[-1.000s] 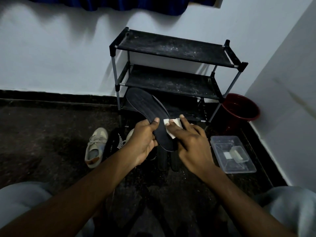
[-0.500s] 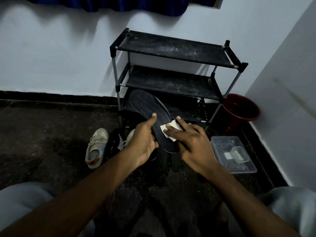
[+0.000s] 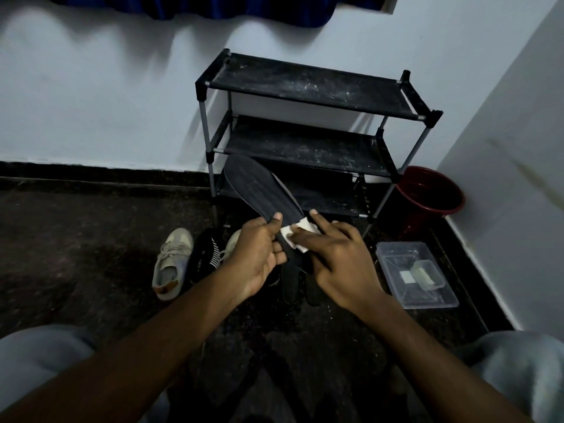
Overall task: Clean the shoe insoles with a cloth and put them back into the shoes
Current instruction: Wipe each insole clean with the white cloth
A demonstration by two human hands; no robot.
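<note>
Insole (image 3: pixel 259 190), dark and angled upward, sat gripped in the curled left hand (image 3: pixel 256 256) while the right hand (image 3: pixel 338 264) pressed a white cloth (image 3: pixel 287 238) onto it with straight fingers (image 3: pixel 316 216).

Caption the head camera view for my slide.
Left hand grips a dark insole while right hand presses a white cloth against it.

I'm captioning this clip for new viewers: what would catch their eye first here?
The dark insole held up at the centre stands out first: the left hand grips it while the right hand presses a white cloth on it. Behind stands a dusty black rack against the wall, with a red bucket to its right and a pale shoe on the floor at left.
</note>
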